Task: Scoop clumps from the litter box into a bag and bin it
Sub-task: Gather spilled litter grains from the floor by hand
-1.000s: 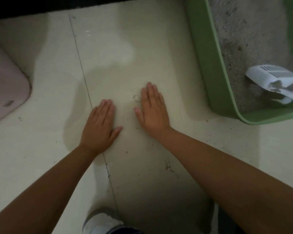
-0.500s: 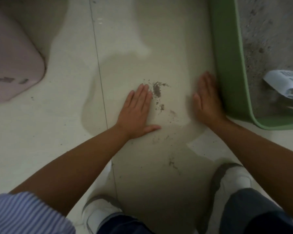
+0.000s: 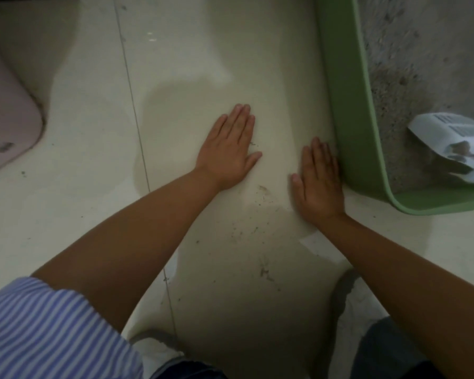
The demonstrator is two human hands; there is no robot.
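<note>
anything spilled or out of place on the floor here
Yes. Dark litter grains are scattered on the pale floor tile between the two flat hands, left and right, outside the green litter box. The white scoop lies in the litter, not in either hand.

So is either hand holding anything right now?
No. The left hand and right hand both lie flat on the floor, holding nothing.

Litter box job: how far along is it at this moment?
Done: the white scoop lies in the green litter box with dark clumps in it. In hand: left hand and right hand lie flat on the floor amid scattered litter grains. Left: bagging and binning; no bag shows.
</note>
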